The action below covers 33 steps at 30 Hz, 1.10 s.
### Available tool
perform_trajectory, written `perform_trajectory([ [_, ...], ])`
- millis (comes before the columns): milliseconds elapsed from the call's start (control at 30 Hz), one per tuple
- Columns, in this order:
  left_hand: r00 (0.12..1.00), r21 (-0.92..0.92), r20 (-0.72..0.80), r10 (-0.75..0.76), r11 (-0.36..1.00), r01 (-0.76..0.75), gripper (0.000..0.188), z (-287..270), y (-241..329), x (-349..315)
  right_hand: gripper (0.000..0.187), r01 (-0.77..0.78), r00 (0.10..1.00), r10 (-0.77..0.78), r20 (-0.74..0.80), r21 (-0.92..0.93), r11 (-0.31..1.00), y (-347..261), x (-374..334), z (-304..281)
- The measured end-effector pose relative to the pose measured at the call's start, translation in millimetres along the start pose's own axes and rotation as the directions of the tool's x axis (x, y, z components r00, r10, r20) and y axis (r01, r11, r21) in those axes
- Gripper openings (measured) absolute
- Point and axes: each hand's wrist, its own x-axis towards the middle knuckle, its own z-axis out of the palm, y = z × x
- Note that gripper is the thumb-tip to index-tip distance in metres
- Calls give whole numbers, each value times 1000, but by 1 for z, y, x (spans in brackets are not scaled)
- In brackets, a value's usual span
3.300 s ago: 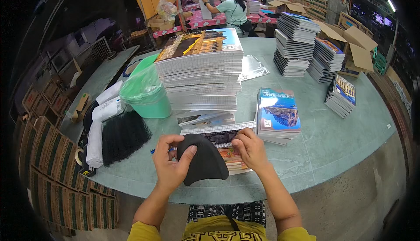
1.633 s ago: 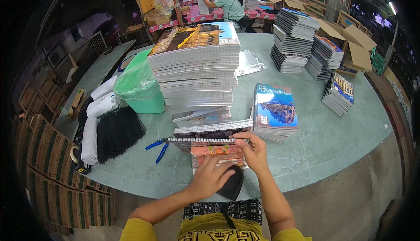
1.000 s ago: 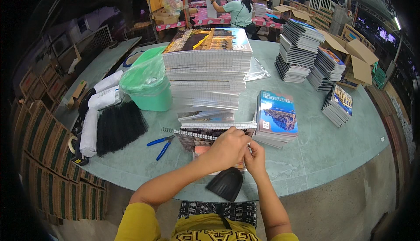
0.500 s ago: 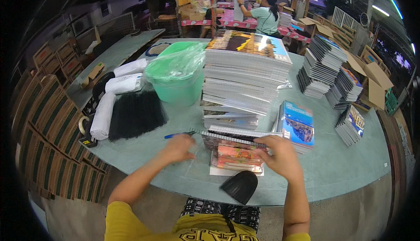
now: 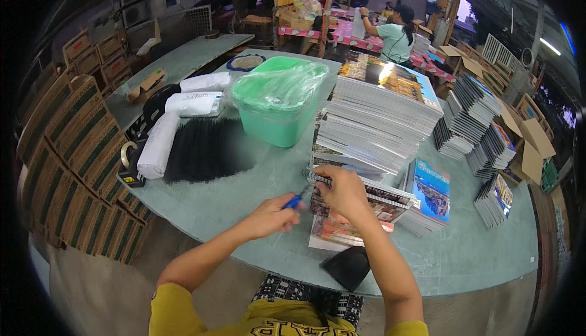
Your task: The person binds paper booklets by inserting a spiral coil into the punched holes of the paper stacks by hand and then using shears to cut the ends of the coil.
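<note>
A grey-green table (image 5: 470, 256) is spreading beneath the fingers of the left hand (image 5: 270, 217) and the right hand (image 5: 342, 192). A tall stack of notebooks (image 5: 377, 116) is rising just beyond the right fingers. A green bin (image 5: 284, 122) is standing well ahead of the left fingers. Black strands (image 5: 204, 153) are lying ahead of the left fingers and off to their left, and white rolls (image 5: 159, 147) are bordering them, farther left again. A stack of blue-covered books (image 5: 427, 192) is sitting to the right of the right fingers.

The spiral notebook (image 5: 378, 205) is reaching rightward from the right fingertips. The right fingers are bending over its left end, thumb and forefinger slightly apart; whether they are gripping it, I cannot tell. An orange-patterned pack (image 5: 348, 229) is lying on the near side of the right fingers, and a black pad (image 5: 348, 267) is resting nearer still. The left fingers are clamping round the blue-handled cutters (image 5: 293, 202), whose blurred tip is pointing toward the right fingertips.
</note>
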Motion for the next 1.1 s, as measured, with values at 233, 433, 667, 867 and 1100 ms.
perform_trajectory([
  [233,1000,129,-8,24,991,-23,36,6,-7,7,26,70,996,-79,41,179,981,-3,0,0],
  [433,999,154,-21,48,987,-44,35,5,6,0,29,92,994,-103,41,222,971,-3,-2,-1],
  [667,914,623,-155,374,755,-204,23,3,-6,11,28,279,960,-278,-20,61,958,-5,-7,5],
  [867,902,710,-179,393,686,-158,19,4,2,3,25,195,980,-199,27,108,975,-10,-11,-2],
  [1100,953,-322,286,-99,927,193,32,-2,2,-3,22,142,983,-136,-120,41,989,-4,-13,3],
])
